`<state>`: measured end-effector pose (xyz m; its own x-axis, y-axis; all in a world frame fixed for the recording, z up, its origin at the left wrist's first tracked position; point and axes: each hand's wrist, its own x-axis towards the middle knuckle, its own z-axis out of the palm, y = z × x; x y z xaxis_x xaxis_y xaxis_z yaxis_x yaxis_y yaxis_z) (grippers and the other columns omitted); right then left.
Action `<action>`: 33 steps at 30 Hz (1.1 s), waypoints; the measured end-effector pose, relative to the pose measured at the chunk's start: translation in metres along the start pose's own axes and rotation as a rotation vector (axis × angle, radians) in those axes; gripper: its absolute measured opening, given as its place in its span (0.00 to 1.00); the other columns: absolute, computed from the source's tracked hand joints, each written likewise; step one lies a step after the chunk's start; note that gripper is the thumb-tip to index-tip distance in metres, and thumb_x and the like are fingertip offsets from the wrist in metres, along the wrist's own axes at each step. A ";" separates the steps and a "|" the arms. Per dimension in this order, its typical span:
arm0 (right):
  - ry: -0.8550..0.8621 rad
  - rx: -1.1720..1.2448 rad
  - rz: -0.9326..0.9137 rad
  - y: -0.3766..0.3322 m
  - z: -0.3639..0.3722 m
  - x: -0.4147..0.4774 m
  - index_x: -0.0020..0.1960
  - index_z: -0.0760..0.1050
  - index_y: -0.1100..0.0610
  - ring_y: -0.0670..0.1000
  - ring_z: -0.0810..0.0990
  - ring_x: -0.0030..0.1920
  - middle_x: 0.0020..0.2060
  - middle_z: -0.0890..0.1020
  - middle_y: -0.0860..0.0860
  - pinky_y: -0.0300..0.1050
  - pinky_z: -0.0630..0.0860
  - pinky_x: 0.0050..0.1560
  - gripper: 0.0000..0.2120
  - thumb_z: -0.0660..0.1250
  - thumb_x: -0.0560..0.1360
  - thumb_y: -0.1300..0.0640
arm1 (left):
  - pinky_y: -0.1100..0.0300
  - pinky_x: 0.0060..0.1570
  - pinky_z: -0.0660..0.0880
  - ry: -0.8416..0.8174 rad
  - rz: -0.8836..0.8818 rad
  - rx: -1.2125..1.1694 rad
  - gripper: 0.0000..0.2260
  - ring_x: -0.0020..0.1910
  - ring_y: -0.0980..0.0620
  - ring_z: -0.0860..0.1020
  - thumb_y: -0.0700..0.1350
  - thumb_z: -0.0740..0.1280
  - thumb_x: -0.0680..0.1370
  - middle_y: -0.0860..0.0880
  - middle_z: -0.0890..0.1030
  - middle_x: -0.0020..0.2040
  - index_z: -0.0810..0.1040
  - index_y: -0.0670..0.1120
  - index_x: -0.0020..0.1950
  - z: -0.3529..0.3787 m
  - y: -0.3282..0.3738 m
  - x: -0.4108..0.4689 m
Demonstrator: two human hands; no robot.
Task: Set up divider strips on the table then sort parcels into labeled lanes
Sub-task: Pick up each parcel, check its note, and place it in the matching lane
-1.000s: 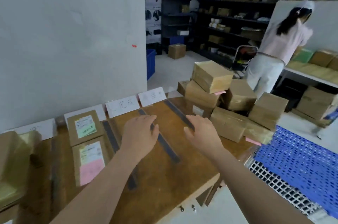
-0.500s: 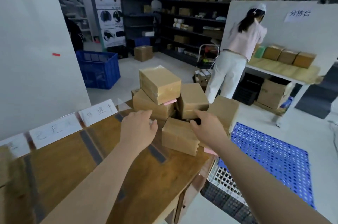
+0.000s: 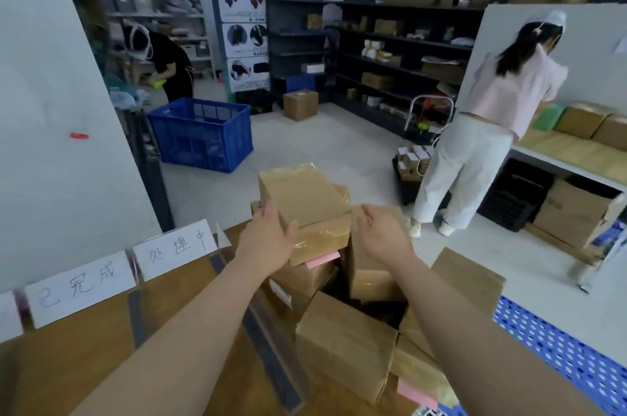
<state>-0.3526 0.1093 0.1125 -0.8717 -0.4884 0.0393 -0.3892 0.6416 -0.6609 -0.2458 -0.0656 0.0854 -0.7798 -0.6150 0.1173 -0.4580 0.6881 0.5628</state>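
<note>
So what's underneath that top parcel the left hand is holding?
A pink slip pokes out beneath the top parcel, above another brown parcel. Whatever else lies between them is covered.

A blue crate point(image 3: 203, 137) sits on the floor point(image 3: 322, 150); dark shelves point(image 3: 407, 42) line the back wall

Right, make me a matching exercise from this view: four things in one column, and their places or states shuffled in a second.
Things:
1. top parcel
2. blue crate
3. divider strip
4. right hand

Places or states:
A. lies flat on the wooden table
B. open, holding nothing
C. stands on the floor
D. gripped by the left hand

Pairs: 1-D, 2-C, 3-A, 4-B.
</note>
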 end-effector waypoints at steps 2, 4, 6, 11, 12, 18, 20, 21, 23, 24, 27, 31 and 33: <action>-0.059 -0.011 -0.019 0.005 0.004 0.027 0.68 0.71 0.59 0.51 0.79 0.54 0.56 0.81 0.55 0.39 0.71 0.47 0.18 0.52 0.82 0.57 | 0.49 0.56 0.78 -0.019 -0.034 -0.016 0.24 0.56 0.48 0.79 0.57 0.61 0.80 0.47 0.75 0.63 0.59 0.52 0.73 0.005 0.006 0.009; -0.156 0.095 -0.010 0.007 0.007 0.046 0.68 0.73 0.58 0.53 0.76 0.60 0.61 0.79 0.53 0.42 0.71 0.57 0.20 0.52 0.80 0.62 | 0.45 0.59 0.77 -0.042 -0.110 -0.077 0.23 0.58 0.47 0.78 0.58 0.59 0.81 0.47 0.76 0.63 0.59 0.52 0.73 0.009 0.012 0.016; -0.232 0.249 -0.002 0.010 0.008 0.056 0.60 0.80 0.52 0.50 0.78 0.57 0.53 0.82 0.47 0.39 0.74 0.56 0.22 0.52 0.77 0.66 | 0.48 0.60 0.74 -0.034 -0.212 -0.180 0.24 0.59 0.47 0.77 0.60 0.57 0.81 0.48 0.76 0.66 0.61 0.52 0.74 0.011 0.019 0.018; -0.358 0.586 0.004 0.024 0.003 0.063 0.42 0.83 0.37 0.32 0.80 0.40 0.39 0.83 0.35 0.24 0.73 0.35 0.25 0.56 0.80 0.63 | 0.53 0.57 0.68 0.083 -0.361 -0.568 0.33 0.59 0.52 0.72 0.68 0.65 0.73 0.54 0.74 0.64 0.64 0.55 0.73 0.008 0.038 0.014; -0.399 0.614 -0.012 0.026 0.002 0.064 0.43 0.82 0.36 0.34 0.81 0.43 0.41 0.83 0.36 0.27 0.75 0.39 0.24 0.57 0.80 0.61 | 0.52 0.58 0.69 0.090 -0.376 -0.621 0.35 0.60 0.52 0.73 0.69 0.67 0.71 0.54 0.74 0.65 0.65 0.56 0.73 0.007 0.043 0.012; -0.533 0.683 -0.167 0.016 -0.014 0.061 0.55 0.81 0.36 0.50 0.75 0.63 0.63 0.78 0.46 0.53 0.70 0.68 0.18 0.59 0.80 0.56 | 0.43 0.67 0.67 0.163 -0.562 -0.680 0.61 0.70 0.41 0.66 0.78 0.69 0.52 0.45 0.62 0.75 0.52 0.56 0.79 0.018 0.070 -0.003; -0.528 0.668 -0.258 0.011 -0.018 0.058 0.53 0.82 0.37 0.49 0.71 0.67 0.66 0.75 0.46 0.52 0.66 0.71 0.19 0.57 0.82 0.58 | 0.40 0.69 0.66 0.179 -0.618 -0.682 0.67 0.71 0.40 0.64 0.80 0.67 0.45 0.44 0.60 0.75 0.49 0.58 0.79 0.016 0.075 -0.008; -0.531 0.660 -0.308 0.009 -0.020 0.056 0.52 0.82 0.36 0.48 0.69 0.68 0.68 0.74 0.45 0.49 0.64 0.71 0.20 0.56 0.82 0.58 | 0.40 0.68 0.67 0.189 -0.637 -0.727 0.69 0.71 0.40 0.65 0.80 0.68 0.42 0.45 0.61 0.75 0.50 0.58 0.79 0.015 0.076 -0.011; -0.536 0.650 -0.362 0.005 -0.023 0.051 0.50 0.81 0.36 0.46 0.70 0.67 0.66 0.75 0.43 0.45 0.66 0.69 0.22 0.55 0.82 0.59 | 0.45 0.61 0.72 0.202 -0.651 -0.839 0.65 0.64 0.45 0.70 0.78 0.71 0.46 0.46 0.66 0.70 0.53 0.57 0.78 0.013 0.079 -0.018; -0.535 0.665 -0.359 0.003 -0.025 0.050 0.51 0.81 0.37 0.45 0.72 0.65 0.64 0.77 0.43 0.44 0.67 0.68 0.22 0.55 0.82 0.60 | 0.47 0.57 0.74 0.197 -0.662 -0.904 0.59 0.59 0.46 0.73 0.75 0.72 0.51 0.47 0.70 0.65 0.56 0.55 0.77 0.012 0.080 -0.022; -0.482 0.875 -0.212 0.002 -0.031 0.055 0.55 0.81 0.43 0.46 0.78 0.60 0.57 0.81 0.44 0.51 0.73 0.66 0.16 0.57 0.81 0.59 | 0.45 0.54 0.77 0.178 -0.726 -1.184 0.36 0.56 0.43 0.78 0.68 0.72 0.65 0.44 0.79 0.59 0.71 0.53 0.68 0.009 0.074 -0.036; -0.404 1.152 -0.011 0.004 -0.039 0.067 0.60 0.78 0.50 0.46 0.80 0.55 0.58 0.80 0.46 0.48 0.80 0.55 0.15 0.57 0.81 0.63 | 0.37 0.55 0.75 0.085 -0.567 -1.688 0.30 0.59 0.38 0.80 0.66 0.68 0.67 0.42 0.82 0.60 0.80 0.51 0.64 0.014 0.064 -0.063; -0.348 1.059 0.024 0.006 -0.038 0.068 0.63 0.76 0.51 0.46 0.79 0.57 0.61 0.78 0.48 0.46 0.77 0.58 0.16 0.55 0.82 0.61 | 0.36 0.54 0.74 0.095 -0.497 -1.869 0.33 0.57 0.36 0.81 0.65 0.70 0.64 0.40 0.82 0.61 0.79 0.50 0.65 0.020 0.063 -0.069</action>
<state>-0.4251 0.1020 0.1396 -0.6798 -0.7284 -0.0852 0.2218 -0.0935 -0.9706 -0.2290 0.0279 0.0966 -0.6925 -0.6550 -0.3024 0.4173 -0.7055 0.5728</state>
